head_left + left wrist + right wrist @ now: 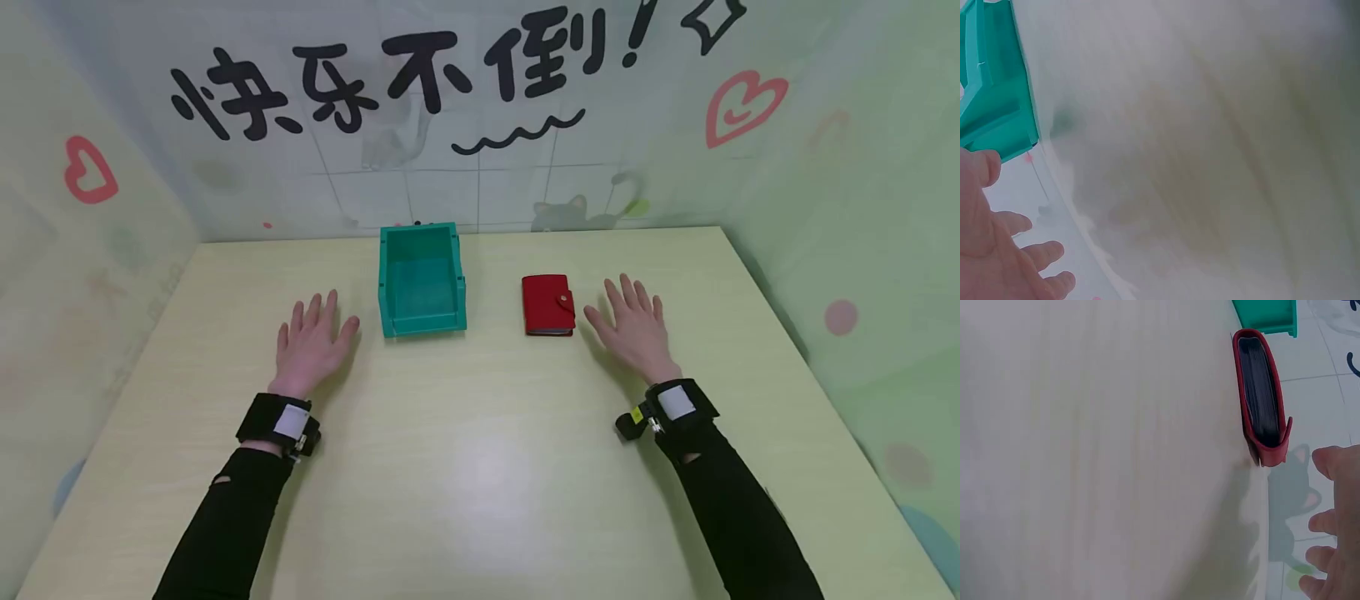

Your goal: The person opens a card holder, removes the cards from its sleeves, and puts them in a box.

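Note:
A small red wallet-like card holder (547,305) with a snap strap lies on the table, right of the middle. In the right wrist view the card holder (1260,394) shows its end, with dark sleeves stacked inside. Just to its right is my right hand (633,329), fingers straight and spread, holding nothing. Left of the card holder stands a teal plastic bin (425,325), with nothing visible inside. My left hand (307,346) is to the left of the bin, apart from it, its fingers extended and holding nothing. The left wrist view shows this hand (997,244) near the bin (1010,81).
The pale wooden table (465,467) ends at a printed backdrop (450,192) right behind the bin. Patterned side panels (855,250) rise at left and right. Each wrist wears a black strap (678,404) with a small camera.

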`<state>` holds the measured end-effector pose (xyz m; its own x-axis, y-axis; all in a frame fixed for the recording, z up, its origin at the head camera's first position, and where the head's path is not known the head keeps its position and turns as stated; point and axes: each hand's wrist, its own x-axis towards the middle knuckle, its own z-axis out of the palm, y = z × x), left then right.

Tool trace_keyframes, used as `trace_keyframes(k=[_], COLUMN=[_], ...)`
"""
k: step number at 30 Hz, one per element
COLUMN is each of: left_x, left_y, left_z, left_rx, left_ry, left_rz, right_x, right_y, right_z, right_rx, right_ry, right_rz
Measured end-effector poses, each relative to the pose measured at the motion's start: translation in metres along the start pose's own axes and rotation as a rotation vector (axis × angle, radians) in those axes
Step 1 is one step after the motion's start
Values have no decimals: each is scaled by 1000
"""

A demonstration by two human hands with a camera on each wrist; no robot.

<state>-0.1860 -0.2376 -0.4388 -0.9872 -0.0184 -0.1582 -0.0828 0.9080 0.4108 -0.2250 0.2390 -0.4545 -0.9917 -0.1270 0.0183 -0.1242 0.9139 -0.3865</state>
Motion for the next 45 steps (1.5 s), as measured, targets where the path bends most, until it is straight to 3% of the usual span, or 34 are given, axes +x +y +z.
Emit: trace_keyframes(k=[4, 12, 15, 20, 23, 29, 33, 39, 45], left_x=[-1, -2, -2, 1, 3, 5, 10, 19, 28], left_y=[1, 4, 6, 10, 13, 25, 37, 51, 65], left_z=[1, -1, -1, -1, -1, 1, 8, 19, 32], left_rx=[-17, -74, -110, -194, -307, -582, -703, -794, -746], left_ry=[-5, -13, -16, -26, -60, -193, -222, -177, -149], left_rz=[-1, 18, 34, 58, 77, 98, 134, 188, 215], right_x=[13, 43, 52, 59, 57, 49, 38, 17, -14], right_y=[-11, -34, -40, -43, -45, -45, -47, -52, -65], right_z=[0, 15, 22, 31, 34, 38, 38, 43, 46], right_rx=[93, 327, 354, 310, 291, 286, 286, 290, 296], right_ry=[-13, -138, -157, -173, -180, -170, -164, -160, -159], right_rz=[-5, 31, 46, 59, 55, 45, 48, 34, 36])
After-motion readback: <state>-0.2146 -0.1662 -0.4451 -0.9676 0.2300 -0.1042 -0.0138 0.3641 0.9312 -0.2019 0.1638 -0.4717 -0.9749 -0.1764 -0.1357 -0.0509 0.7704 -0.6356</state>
